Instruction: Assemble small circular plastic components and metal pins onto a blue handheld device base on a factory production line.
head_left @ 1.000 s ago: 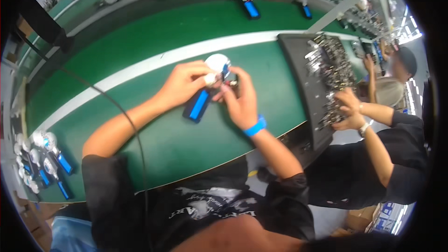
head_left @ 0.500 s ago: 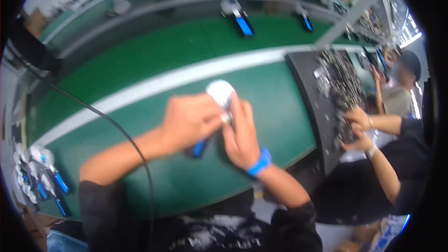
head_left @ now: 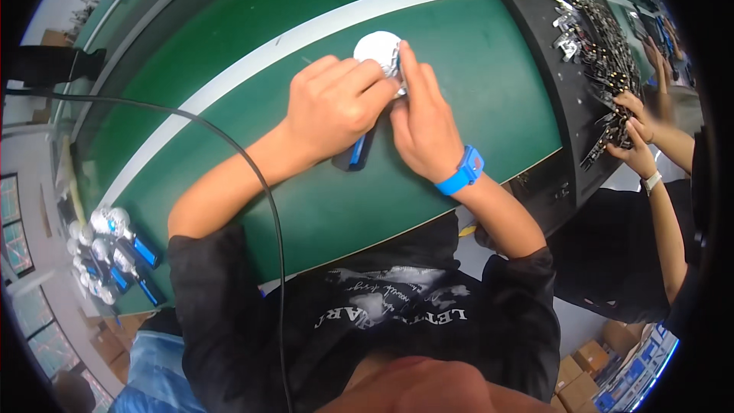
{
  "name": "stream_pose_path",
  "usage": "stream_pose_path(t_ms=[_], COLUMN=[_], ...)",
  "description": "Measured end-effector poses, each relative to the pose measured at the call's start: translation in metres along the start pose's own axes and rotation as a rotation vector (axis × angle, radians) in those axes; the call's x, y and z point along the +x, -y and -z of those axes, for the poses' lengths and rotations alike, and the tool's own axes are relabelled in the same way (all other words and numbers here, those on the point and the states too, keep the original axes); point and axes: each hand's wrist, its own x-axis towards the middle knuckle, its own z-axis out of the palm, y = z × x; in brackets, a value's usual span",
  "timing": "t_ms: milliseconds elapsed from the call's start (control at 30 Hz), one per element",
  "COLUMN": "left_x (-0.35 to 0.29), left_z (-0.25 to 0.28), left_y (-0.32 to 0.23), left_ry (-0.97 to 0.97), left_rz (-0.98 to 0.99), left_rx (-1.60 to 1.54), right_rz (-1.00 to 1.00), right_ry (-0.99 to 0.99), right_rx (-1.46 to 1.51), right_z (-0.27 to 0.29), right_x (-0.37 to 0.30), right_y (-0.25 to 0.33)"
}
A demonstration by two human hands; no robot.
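Observation:
Between my hands is a hand tool with a round, shiny white head (head_left: 377,49) and a black handle with a blue stripe (head_left: 358,151); its exact kind I cannot make out. My left hand (head_left: 336,103) closes over the tool's neck just below the head, hiding most of the middle. Against the right side of the head and neck lies my right hand (head_left: 427,111), its fingers stretched upward and its thumb bent in beside the left fingertips. The handle comes out below the hands, slanting toward me over the green tabletop (head_left: 489,99).
Several similar tools (head_left: 122,248) lie at the table's left end. On the right, a dark tray (head_left: 535,38) holds a heap of metal parts (head_left: 604,38), where a co-worker's hands (head_left: 638,134) are picking. A black cable (head_left: 252,168) hangs across my left forearm. A white strip (head_left: 306,27) crosses the bench.
The view has tilted down toward me, so the hands and bench sit higher in the picture. My hands stay together around the tool, their grip much the same.

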Motion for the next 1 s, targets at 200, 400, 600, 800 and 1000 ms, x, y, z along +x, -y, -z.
stream_pose_path(t_ms=[200,400,600,800,1000], left_x=[-0.011,-0.002,0.026,-0.019,-0.145], left_z=[0.002,0.009,-0.012,0.025,0.117], left_y=[0.008,0.017,0.065,0.145,0.387], left_ry=[0.010,0.003,0.289,0.353,0.104], left_rz=[-0.027,0.055,-0.127,0.299,0.952], left_rx=[-0.072,-0.123,-0.437,-0.223,0.398], right_rz=[0.009,-0.018,0.113,0.140,-0.040], right_ry=[0.005,0.205,0.376,0.165,0.208], right_rx=[0.004,-0.034,-0.100,-0.516,-1.049], right_z=[-0.006,0.004,0.022,0.120,0.286], right_x=[-0.008,-0.003,-0.008,0.004,-0.006], right_y=[0.009,0.006,0.012,-0.033,-0.154])
